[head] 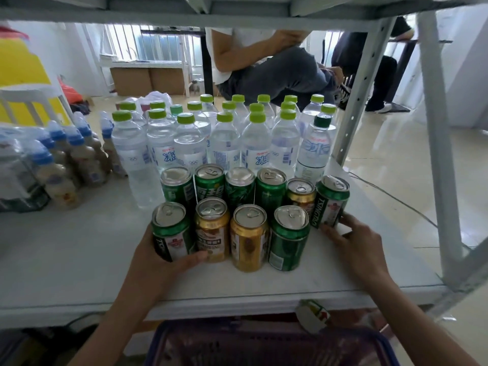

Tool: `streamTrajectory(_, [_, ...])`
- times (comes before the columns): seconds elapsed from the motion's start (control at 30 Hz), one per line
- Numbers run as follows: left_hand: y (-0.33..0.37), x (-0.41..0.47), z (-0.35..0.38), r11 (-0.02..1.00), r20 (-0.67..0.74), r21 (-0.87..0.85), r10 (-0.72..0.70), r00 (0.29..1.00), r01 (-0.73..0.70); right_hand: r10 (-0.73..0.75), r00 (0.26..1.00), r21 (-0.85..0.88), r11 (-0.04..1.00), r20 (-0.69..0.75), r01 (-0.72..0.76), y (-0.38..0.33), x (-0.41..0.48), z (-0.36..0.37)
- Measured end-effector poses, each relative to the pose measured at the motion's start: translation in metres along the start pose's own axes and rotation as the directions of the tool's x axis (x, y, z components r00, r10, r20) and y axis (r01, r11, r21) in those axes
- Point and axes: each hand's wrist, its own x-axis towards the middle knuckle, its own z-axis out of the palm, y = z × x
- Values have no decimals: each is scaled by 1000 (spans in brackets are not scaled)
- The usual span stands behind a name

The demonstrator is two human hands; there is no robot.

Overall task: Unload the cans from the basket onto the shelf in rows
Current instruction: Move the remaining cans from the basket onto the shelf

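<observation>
Head view
Cans: ten aluminium drink cans [237,215] stand upright on the white metal shelf board [79,249], pull-tab tops up, in two rows between the hands; most are green, three are gold.
Front row: from the left hand rightward, a green can with a red-and-white label [171,235], a gold can with a red label [212,229], a plain gold can [249,237], and a dark green can [289,237], each touching the next.
Back row: six cans just beyond the front row; the far right one is a green Tsingtao can [331,202], slightly tilted.
Left hand: the left hand [155,260] is wrapped around the green can with the red-and-white label, thumb across its front near the base, fingers hidden behind it.
Right hand: the right hand [353,244] is half closed, its fingertips [330,231] pressing the lower side of the green Tsingtao can.
Basket: a blue-rimmed plastic basket [269,339] sits below the shelf edge, between the forearms; its contents are too blurred to tell.
Beyond the hands: clear water bottles with green caps [224,136] stand in rows behind the cans; brown drink bottles with blue caps [68,157] stand far left of the left hand.
</observation>
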Motion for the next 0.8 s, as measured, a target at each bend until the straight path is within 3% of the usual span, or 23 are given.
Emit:
streamTrajectory(0.1, [-4, 2, 1, 999, -19, 43, 35, 999, -34, 91, 993, 27, 996, -77, -89, -3, 2, 0])
streamTrajectory(0.17, [-6, 4, -2, 999, -23, 39, 23, 999, -22, 72, 987, 19, 997, -146, -70, -8, -4, -1])
streamTrajectory(0.2, [-6, 6, -4, 1000, -26, 26, 8, 1000, -7, 20, 993, -2, 1000, -119, -21, -11, -6, -1])
streamTrajectory(0.27, [-6, 8, -5, 1000, -27, -2, -16, 999, 16, -57, 996, 20, 998, 73, 56, -18, -11, 1])
streamTrajectory(0.37, [-6, 9, -1, 1000, -21, -21, -22, 1000, 22, -138, 939, 37, 990, 316, 133, -23, -15, 2])
streamTrajectory(0.63, [-10, 10, -2, 999, 11, -48, -25, 1000, 26, -168, 932, 50, 986, 322, 161, -26, -13, 5])
streamTrajectory(0.73, [-14, 12, -3, 998, 4, -51, -29, 1000, 29, -200, 945, 179, 971, 260, 157, -27, -9, -4])
streamTrajectory(0.8, [-13, 12, -2, 999, 0, -43, -25, 1000, 25, -243, 907, 302, 943, 343, 139, -38, -7, -22])
